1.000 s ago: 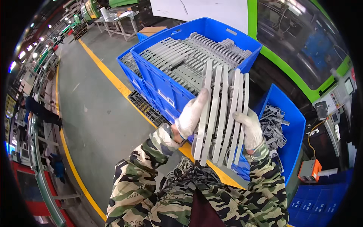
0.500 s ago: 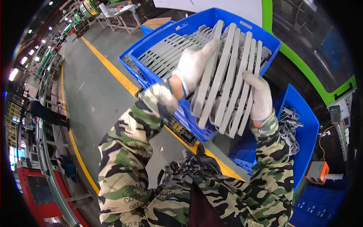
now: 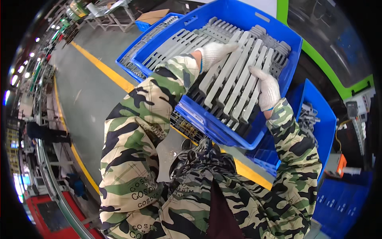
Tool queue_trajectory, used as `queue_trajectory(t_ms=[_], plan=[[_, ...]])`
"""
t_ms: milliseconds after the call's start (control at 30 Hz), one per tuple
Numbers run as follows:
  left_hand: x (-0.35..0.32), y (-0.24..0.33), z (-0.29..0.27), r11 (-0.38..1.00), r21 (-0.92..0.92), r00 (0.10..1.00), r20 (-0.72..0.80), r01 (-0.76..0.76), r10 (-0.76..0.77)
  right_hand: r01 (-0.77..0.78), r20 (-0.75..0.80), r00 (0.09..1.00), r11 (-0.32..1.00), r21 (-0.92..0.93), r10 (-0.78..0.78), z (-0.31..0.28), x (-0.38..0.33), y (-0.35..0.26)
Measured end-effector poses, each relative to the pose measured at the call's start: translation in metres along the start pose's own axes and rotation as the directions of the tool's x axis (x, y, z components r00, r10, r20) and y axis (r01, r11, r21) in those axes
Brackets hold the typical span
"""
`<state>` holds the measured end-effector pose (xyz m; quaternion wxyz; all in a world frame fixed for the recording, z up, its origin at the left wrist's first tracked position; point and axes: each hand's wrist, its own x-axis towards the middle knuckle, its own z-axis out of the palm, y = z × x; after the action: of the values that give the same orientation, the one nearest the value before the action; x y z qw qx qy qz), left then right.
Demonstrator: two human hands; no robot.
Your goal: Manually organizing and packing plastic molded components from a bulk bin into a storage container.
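Note:
A row of long grey slatted parts [image 3: 238,75], set side by side on edge, lies between my two white-gloved hands, within the walls of the blue crate [image 3: 278,28]. My left hand [image 3: 217,55] is closed on the far left side of this bundle, its thumb stretched along the top. On the right side, my right hand [image 3: 269,91] grips the outermost part, thumb on top and fingers hidden down the side. More grey slotted parts [image 3: 175,46] fill the crate's left side, and others are packed along the far end.
Another blue crate [image 3: 124,59] with grey parts stands at the left. To the right is a blue bin [image 3: 326,119] holding smaller grey parts [image 3: 308,119]. A green-framed machine [image 3: 338,79] stands beyond it. A bent-over person [image 3: 45,133] is far left, past the yellow floor line [image 3: 103,65].
The bundle of grey parts has gone down into the blue crate, both hands moving with it. The crate appears larger and nearer in view.

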<state>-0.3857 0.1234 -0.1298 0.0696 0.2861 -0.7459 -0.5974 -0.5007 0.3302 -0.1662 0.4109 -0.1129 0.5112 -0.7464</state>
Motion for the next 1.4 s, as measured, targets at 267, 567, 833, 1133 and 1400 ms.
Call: queue_trajectory(t_ms=[267,567,833,1133,1400], plan=[[0.06,-0.029,0.047,0.997,0.06,0.983,0.173,0.046,-0.056,-0.152,-0.174,0.972,0.987,0.06,0.16,-0.043,0.008,0.012],[0.091,-0.045,0.083,0.99,0.132,0.983,0.167,0.054,-0.076,-0.12,-0.377,0.922,0.99,-0.069,0.085,-0.093,0.034,0.039],[0.072,-0.045,0.071,0.829,0.557,0.996,0.084,-0.045,-0.003,-0.168,-0.337,0.934,0.976,-0.136,0.114,-0.078,0.014,0.031],[0.053,-0.005,0.08,0.521,0.834,0.982,0.171,-0.184,0.074,-0.226,-0.392,0.913,0.941,-0.251,0.115,-0.085,0.007,0.015],[0.051,-0.009,0.079,0.315,0.926,0.978,0.194,-0.208,0.076,-0.243,-0.403,0.913,0.88,-0.408,0.065,-0.064,-0.009,0.009]])
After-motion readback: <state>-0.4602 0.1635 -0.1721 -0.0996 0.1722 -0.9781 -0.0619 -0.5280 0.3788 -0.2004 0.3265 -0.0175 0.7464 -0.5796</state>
